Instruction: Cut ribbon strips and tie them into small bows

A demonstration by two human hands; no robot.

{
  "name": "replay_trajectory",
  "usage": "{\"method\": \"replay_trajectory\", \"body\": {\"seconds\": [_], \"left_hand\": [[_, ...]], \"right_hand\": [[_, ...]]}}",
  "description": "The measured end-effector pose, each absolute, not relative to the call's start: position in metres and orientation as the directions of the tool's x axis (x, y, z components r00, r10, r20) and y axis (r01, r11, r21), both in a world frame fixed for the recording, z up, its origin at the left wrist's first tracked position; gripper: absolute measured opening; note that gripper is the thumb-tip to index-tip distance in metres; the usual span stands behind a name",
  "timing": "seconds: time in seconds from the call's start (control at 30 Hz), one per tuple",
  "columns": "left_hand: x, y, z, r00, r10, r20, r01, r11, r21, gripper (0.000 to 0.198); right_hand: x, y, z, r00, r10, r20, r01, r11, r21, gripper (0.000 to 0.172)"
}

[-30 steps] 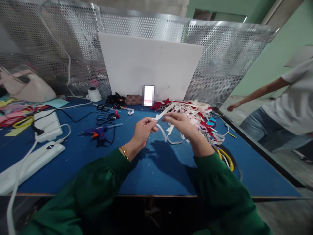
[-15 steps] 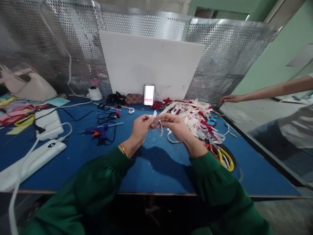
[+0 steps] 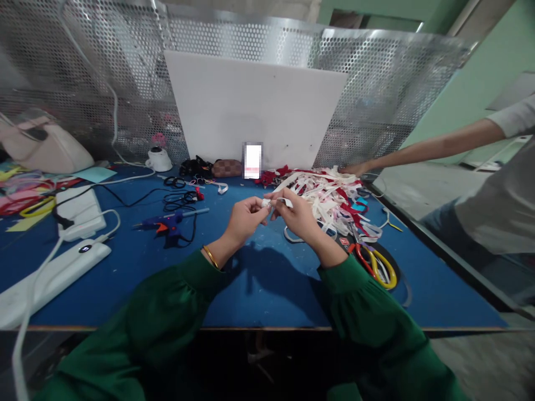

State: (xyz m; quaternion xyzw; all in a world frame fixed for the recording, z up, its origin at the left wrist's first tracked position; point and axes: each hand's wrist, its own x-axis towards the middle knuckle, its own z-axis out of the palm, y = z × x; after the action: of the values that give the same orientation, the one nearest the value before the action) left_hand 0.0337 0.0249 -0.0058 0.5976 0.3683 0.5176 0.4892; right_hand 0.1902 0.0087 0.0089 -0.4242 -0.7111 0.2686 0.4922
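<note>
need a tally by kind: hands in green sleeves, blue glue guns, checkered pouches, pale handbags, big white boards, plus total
Hands in green sleeves, holding white ribbon: 2
Blue glue gun: 1
Checkered pouch: 1
Pale handbag: 1
Big white board: 1
Total: 6

Head view, forward and down across table [image 3: 271, 303]

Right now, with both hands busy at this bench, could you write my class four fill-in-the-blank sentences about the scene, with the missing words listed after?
1. The left hand and right hand hold a ribbon piece coloured ____.
2. The gold bracelet is worn on the person's own ____ side.
3. The glue gun has a trigger coloured ____.
4. The tabletop beneath the hands is coloured ____.

Missing words: white; left; orange; blue.
</note>
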Motion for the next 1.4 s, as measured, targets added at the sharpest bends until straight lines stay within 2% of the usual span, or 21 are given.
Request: {"method": "replay_trajectory", "body": {"seconds": [0.13, 0.23, 0.33, 0.47, 0.57, 0.7, 0.9, 1.13, 1.27, 1.4], "left_hand": [[0.033, 0.026, -0.009, 0.169, 0.936, 0.308, -0.009, -0.312, 0.95, 0.018], [0.032, 0.026, -0.01, 0.144, 0.93, 0.338, 0.009, -0.343, 0.939, 0.016], [0.033, 0.025, -0.008, 0.125, 0.927, 0.354, 0.003, -0.358, 0.934, 0.014], [0.033, 0.024, -0.009, 0.125, 0.921, 0.369, 0.015, -0.374, 0.928, 0.017], [0.033, 0.024, -0.012, 0.126, 0.919, 0.373, 0.026, -0.379, 0.925, 0.018], [0.033, 0.025, -0.013, 0.129, 0.921, 0.368, 0.027, -0.374, 0.927, 0.019], [0.034, 0.023, -0.009, 0.142, 0.921, 0.362, 0.009, -0.367, 0.93, 0.017], [0.033, 0.023, -0.011, 0.139, 0.918, 0.372, -0.003, -0.375, 0.927, 0.017], [0.032, 0.024, -0.011, 0.128, 0.915, 0.381, 0.018, -0.387, 0.922, 0.016], [0.031, 0.025, -0.011, 0.116, 0.923, 0.367, -0.006, -0.369, 0.93, 0.016]], "right_hand": [[0.189, 0.008, 0.009, -0.141, 0.854, 0.501, 0.437, 0.507, -0.743, 0.011], [0.183, 0.01, 0.005, -0.019, 0.882, 0.471, 0.264, 0.458, -0.849, 0.015], [0.175, 0.013, 0.0, 0.125, 0.943, 0.309, 0.012, 0.31, -0.951, 0.036], [0.169, 0.015, -0.003, 0.167, 0.977, 0.131, -0.156, 0.157, -0.975, 0.044], [0.168, 0.014, -0.003, 0.156, 0.98, 0.12, -0.206, 0.151, -0.967, 0.043], [0.167, 0.014, -0.007, 0.183, 0.96, 0.212, -0.127, 0.237, -0.963, 0.04], [0.165, 0.016, -0.012, 0.234, 0.94, 0.247, -0.092, 0.274, -0.957, 0.041], [0.165, 0.016, -0.012, 0.181, 0.944, 0.277, -0.035, 0.288, -0.957, 0.028], [0.166, 0.012, -0.007, 0.123, 0.932, 0.341, 0.041, 0.338, -0.94, 0.016], [0.166, 0.007, -0.003, 0.101, 0.929, 0.356, 0.148, 0.34, -0.929, 0.023]]}}
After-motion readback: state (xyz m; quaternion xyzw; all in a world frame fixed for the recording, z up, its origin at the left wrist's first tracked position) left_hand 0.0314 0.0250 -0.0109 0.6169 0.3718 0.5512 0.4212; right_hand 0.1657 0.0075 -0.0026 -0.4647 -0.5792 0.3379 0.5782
